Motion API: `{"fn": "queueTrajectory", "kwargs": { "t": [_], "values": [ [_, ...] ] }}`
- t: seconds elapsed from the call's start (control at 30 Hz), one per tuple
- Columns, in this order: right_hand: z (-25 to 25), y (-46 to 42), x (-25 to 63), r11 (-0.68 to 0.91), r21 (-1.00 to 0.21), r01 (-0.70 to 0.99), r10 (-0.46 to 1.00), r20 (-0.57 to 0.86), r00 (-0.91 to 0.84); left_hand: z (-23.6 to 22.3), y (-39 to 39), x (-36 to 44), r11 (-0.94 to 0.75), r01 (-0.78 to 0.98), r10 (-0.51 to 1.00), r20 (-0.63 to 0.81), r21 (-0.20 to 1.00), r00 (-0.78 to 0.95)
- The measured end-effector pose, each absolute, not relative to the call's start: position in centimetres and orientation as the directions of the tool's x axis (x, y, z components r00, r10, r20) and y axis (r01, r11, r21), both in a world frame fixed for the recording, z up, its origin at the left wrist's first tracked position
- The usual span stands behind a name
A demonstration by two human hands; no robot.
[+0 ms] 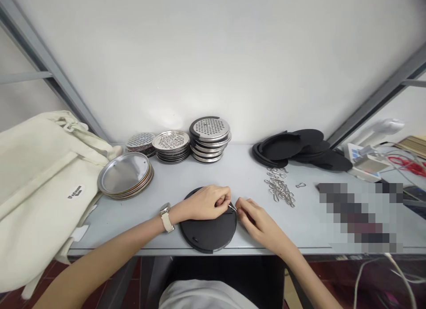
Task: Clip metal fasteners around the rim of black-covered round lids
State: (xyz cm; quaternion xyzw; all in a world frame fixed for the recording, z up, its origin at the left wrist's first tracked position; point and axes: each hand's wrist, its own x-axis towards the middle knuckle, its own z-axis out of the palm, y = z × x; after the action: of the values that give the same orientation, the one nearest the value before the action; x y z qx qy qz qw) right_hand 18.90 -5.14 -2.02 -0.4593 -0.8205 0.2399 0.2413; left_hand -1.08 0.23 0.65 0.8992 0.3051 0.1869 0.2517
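A round black disc with a raised rim lies at the table's front edge, a small dark slot near its lower left. My left hand, with a watch on its wrist, rests over the disc's upper part. Its fingers are curled closed by the disc's right rim; what they grip is hidden. From the right, my right hand pinches a small metal clip at that rim, between both hands. Farther right lies a heap of similar wire clips, with one single clip apart from it.
Stacked perforated metal discs and a taller stack stand by the wall. Plain metal plates lie left, beside a cream bag. Black discs are piled back right, near a power strip and cables.
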Motion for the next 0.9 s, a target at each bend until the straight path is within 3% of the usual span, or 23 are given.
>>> {"fn": "queueTrajectory", "kwargs": {
  "t": [0.33, 0.57, 0.9],
  "values": [
    [-2.50, -4.82, 18.89, 0.485, -0.585, 0.650, 0.862, 0.194, -0.468, 0.91, -0.02, -1.25, -0.661, 0.374, 0.644, 0.236, 0.651, 0.727],
    [-2.62, -4.83, 18.97, 0.467, -0.589, 0.659, 0.871, 0.181, -0.456, 1.04, -0.17, -1.27, -0.751, 0.341, 0.562, 0.275, 0.566, 0.780],
    [-2.41, -4.99, 19.11, 0.486, -0.605, 0.631, 0.859, 0.201, -0.470, 1.32, -0.12, -1.28, -0.732, 0.294, 0.539, 0.259, 0.614, 0.801]
  ]
}}
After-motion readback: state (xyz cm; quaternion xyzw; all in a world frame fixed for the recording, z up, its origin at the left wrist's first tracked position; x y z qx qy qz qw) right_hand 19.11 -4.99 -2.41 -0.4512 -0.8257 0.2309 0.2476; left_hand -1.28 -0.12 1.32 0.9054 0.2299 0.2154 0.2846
